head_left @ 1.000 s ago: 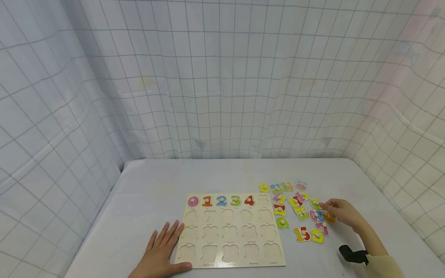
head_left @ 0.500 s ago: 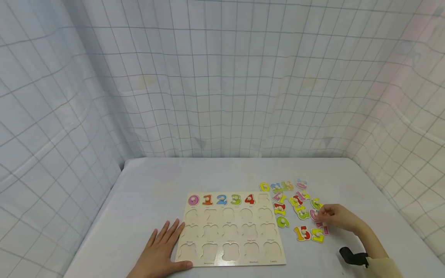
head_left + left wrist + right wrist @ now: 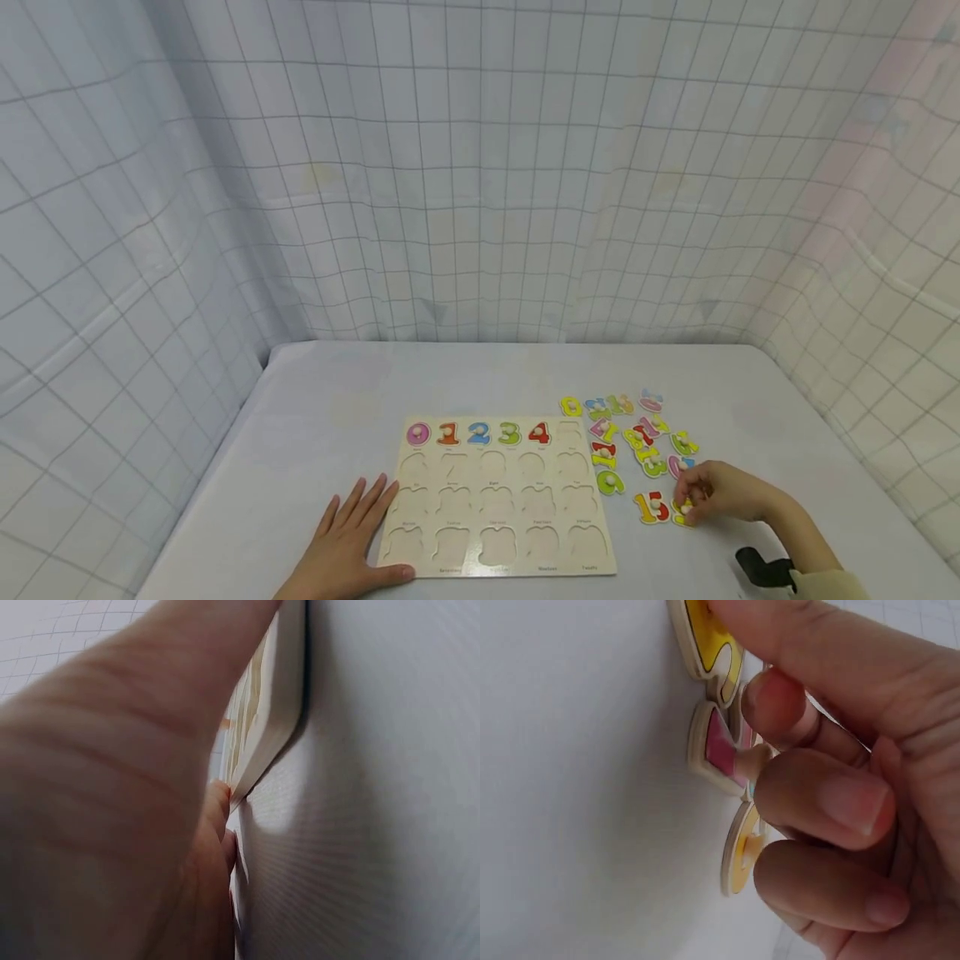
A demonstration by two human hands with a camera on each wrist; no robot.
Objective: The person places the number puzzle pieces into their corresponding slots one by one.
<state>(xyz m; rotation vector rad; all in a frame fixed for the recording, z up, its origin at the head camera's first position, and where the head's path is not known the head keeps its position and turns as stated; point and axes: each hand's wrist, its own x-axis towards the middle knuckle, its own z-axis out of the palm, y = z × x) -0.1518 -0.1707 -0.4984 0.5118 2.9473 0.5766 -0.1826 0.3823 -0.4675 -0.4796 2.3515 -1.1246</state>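
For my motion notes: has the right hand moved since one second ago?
Yes, the right hand has moved toward the bottom of the head view. Against the puzzle board, the fingers went from the upper two rows' level to the third's.

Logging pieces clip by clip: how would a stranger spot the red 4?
On the white table lies a pale puzzle board. In its far row, the red 4 is the rightmost piece. With an unfilled recess on its right and a green 3 on its left, it stands out by its red colour.
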